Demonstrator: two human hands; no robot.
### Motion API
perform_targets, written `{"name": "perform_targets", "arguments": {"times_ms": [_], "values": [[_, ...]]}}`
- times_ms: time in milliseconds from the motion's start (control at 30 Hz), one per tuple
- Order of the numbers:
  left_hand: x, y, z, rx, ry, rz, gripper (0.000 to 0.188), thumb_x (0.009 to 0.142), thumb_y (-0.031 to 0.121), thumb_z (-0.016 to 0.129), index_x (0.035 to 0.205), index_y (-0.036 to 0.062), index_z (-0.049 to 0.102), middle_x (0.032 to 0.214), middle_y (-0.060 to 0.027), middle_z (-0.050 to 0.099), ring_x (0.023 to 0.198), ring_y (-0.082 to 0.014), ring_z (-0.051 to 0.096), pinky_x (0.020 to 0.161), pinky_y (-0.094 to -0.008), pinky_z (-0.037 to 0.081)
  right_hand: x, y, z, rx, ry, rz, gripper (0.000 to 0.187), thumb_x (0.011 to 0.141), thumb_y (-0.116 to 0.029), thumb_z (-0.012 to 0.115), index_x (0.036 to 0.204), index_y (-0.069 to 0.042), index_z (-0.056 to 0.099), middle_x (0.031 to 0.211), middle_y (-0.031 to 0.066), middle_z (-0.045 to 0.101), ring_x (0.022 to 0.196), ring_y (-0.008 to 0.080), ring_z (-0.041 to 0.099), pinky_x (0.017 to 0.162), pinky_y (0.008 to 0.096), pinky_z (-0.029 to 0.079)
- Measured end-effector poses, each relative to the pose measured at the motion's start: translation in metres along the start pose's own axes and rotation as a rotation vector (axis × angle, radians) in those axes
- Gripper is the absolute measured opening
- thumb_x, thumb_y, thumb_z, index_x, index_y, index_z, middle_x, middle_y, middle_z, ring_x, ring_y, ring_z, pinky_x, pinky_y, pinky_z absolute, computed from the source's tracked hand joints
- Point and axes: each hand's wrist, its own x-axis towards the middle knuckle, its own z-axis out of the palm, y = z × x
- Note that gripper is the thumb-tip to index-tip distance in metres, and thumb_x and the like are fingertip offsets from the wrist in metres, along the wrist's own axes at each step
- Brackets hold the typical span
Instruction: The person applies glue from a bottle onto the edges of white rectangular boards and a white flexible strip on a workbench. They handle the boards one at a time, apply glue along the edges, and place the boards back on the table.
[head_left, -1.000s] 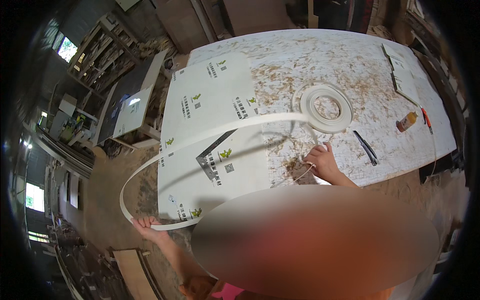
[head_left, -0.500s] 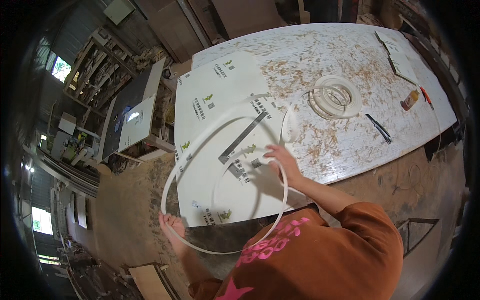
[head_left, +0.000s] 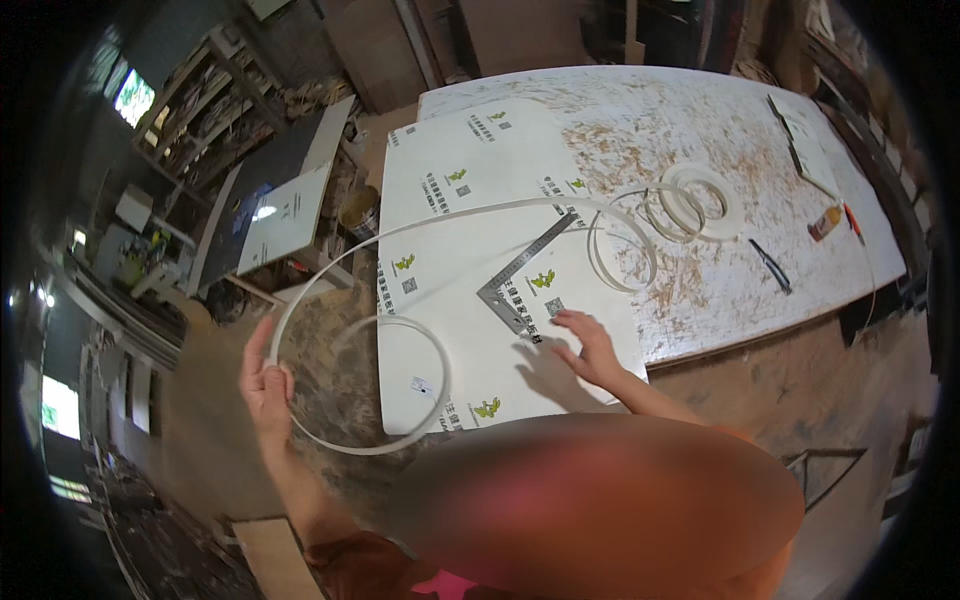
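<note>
My left hand (head_left: 265, 390) pinches a long white edge-banding strip (head_left: 446, 372) off to the left of the panel. The strip arches over the panel toward a white roll (head_left: 735, 205) on the table, and its other part curls into a loop below. Over the panel's right part, my right hand (head_left: 590, 350) is apart from the strip, fingers spread, holding nothing. Beneath lies a white panel (head_left: 450, 270) with printed marks. A metal try square (head_left: 518, 264) rests on it, just beyond my right hand.
Wood shavings litter the white table (head_left: 690, 325). At its right are a dark slim hand tool (head_left: 770, 268), a yellowish bottle (head_left: 825, 223), a red-handled tool (head_left: 853, 224) and a narrow white board (head_left: 803, 150). A side bench (head_left: 285, 225) with panels stands at the left.
My left hand has moved left and up with the strip, drawing it into a wider arc. The right hand has let go of the strip and lowered slightly.
</note>
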Motion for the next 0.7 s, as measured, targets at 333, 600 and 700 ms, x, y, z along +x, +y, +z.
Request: {"name": "perform_targets", "arguments": {"times_ms": [333,600,700], "values": [[-0.012,0.039,-0.037,0.626,-0.074,0.25,0.042,0.081,0.016,0.062,0.119,-0.001,0.061,0.071,-0.0067,0.067,0.06,-0.0135,0.061,0.059,-0.0266,0.047,0.057,0.113,-0.033,-0.549,0.585,0.165,0.064,0.068,-0.019,0.075,0.126,-0.008,0.051,0.126,0.0179,0.053,0.115,0.0382,0.049,0.094,0.0477,0.041],[-0.041,-0.017,-0.072,0.638,0.049,0.186,0.029,0.07,0.012,0.062,0.097,0.0014,0.067,0.072,-0.0134,0.059,0.059,-0.0209,0.054,0.056,-0.0326,0.04,0.057,0.196,-0.036,-0.508,0.144,0.859,0.024,0.086,-0.028,0.055,0.1,-0.012,0.065,0.084,0.0081,0.07,0.081,0.029,0.067,0.075,0.0426,0.05],[-0.046,-0.051,-0.088,0.592,0.038,0.113,0.03,0.071,0.011,0.062,0.098,0.0006,0.066,0.074,-0.0122,0.061,0.062,-0.0193,0.056,0.058,-0.0309,0.042,0.047,0.196,-0.049,-0.347,0.579,0.802,0.021,0.088,-0.025,0.056,0.094,-0.008,0.066,0.088,0.0103,0.07,0.082,0.0292,0.066,0.073,0.038,0.05]]}}
